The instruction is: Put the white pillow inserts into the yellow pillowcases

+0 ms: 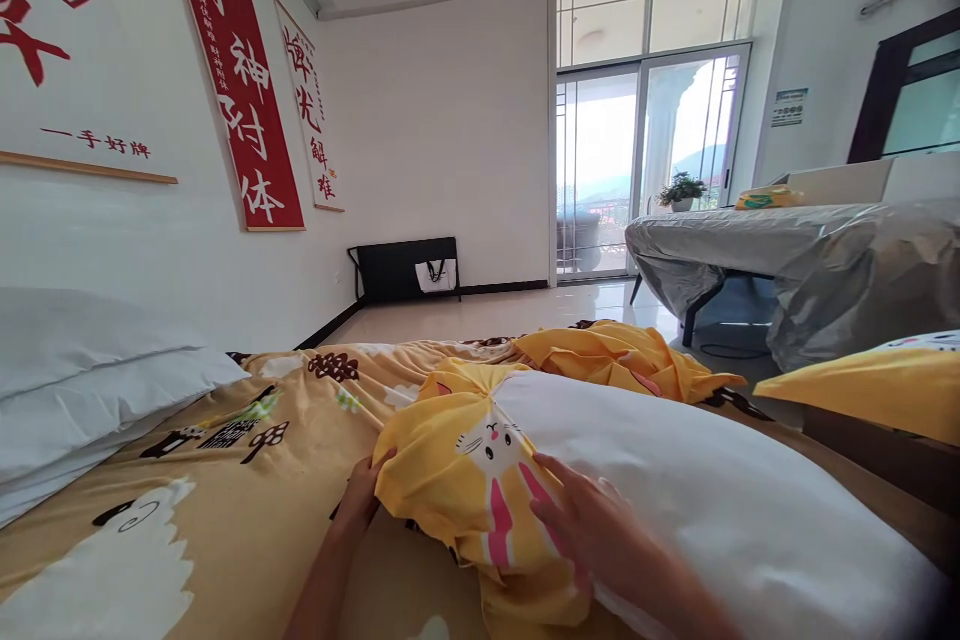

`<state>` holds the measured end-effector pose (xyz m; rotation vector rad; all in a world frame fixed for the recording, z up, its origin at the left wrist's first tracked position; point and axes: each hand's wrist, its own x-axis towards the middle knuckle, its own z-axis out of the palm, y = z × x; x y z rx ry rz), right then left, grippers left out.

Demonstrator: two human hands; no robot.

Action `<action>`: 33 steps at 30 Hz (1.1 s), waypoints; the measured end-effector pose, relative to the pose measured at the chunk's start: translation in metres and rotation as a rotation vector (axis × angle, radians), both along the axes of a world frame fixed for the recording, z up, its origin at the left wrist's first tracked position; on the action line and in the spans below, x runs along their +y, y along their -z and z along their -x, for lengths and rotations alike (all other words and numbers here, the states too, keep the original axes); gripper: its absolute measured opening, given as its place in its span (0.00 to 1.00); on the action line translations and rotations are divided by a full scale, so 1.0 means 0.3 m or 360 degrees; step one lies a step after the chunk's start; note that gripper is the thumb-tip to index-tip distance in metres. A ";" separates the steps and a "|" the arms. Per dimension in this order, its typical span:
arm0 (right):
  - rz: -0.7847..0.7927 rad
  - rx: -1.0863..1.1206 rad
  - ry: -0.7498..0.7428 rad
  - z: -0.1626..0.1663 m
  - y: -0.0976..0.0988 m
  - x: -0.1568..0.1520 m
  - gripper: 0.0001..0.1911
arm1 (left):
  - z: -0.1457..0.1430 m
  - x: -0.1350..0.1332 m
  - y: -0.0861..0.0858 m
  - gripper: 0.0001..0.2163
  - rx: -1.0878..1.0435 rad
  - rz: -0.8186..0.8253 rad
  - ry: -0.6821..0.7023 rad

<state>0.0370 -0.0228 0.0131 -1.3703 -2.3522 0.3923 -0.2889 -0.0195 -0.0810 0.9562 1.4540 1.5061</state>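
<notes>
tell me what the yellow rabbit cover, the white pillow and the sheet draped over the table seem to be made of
Yellow rabbit cover: probably thin cotton or polyester, matte, as it bunches into soft creases.
White pillow: smooth fabric outside, fibre unclear; its rounded bulge suggests soft stuffing, which is hidden.
Sheet: likely thin plastic film, glossy and partly see-through, judging by its crinkled glints.

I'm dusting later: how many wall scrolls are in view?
3, all on the left wall: a white scroll partly out of frame, a red scroll beside it, and a narrow scroll farthest back. Others may hang unseen.
</notes>
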 end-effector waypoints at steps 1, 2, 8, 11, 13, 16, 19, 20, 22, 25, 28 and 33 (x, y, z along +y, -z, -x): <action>-0.0067 -0.0013 0.0007 -0.001 -0.002 -0.002 0.21 | -0.005 -0.002 -0.012 0.26 -0.0007 -0.0033 -0.0010; -0.0169 -0.0009 0.0029 -0.003 -0.002 -0.005 0.21 | -0.011 -0.005 -0.029 0.26 -0.0003 -0.0063 -0.0031; -0.0835 0.0324 -0.0233 0.025 -0.003 -0.076 0.18 | -0.117 -0.080 -0.197 0.26 -0.0019 -0.0341 -0.0134; -0.0854 0.0319 -0.0523 0.075 -0.001 -0.122 0.21 | -0.202 -0.159 -0.295 0.25 -0.0001 -0.0391 -0.0230; -0.0899 0.0335 -0.0577 0.111 0.006 -0.140 0.25 | -0.255 -0.217 -0.349 0.25 -0.0011 -0.0434 -0.0256; -0.1058 0.0432 -0.0561 0.140 0.018 -0.152 0.30 | -0.315 -0.295 -0.399 0.26 -0.0129 -0.0463 -0.0251; -0.1153 0.0503 -0.0537 0.135 0.021 -0.157 0.33 | -0.337 -0.337 -0.408 0.27 -0.0341 -0.0433 -0.0207; -0.1163 0.0507 -0.0527 0.130 0.020 -0.159 0.34 | -0.336 -0.340 -0.403 0.27 -0.0417 -0.0423 -0.0206; -0.1163 0.0491 -0.0508 0.119 0.016 -0.163 0.34 | -0.323 -0.330 -0.382 0.23 -0.0523 -0.0419 -0.0251; -0.1137 0.0460 -0.0486 0.118 0.013 -0.167 0.32 | -0.298 -0.288 -0.342 0.14 -0.0550 -0.0479 -0.0409; -0.1082 0.0463 -0.0454 0.134 0.014 -0.169 0.30 | -0.286 -0.250 -0.319 0.10 -0.0597 -0.0559 -0.0249; -0.0890 0.0470 -0.0399 0.157 -0.010 -0.180 0.26 | -0.301 -0.243 -0.325 0.22 -0.0488 -0.0666 0.0161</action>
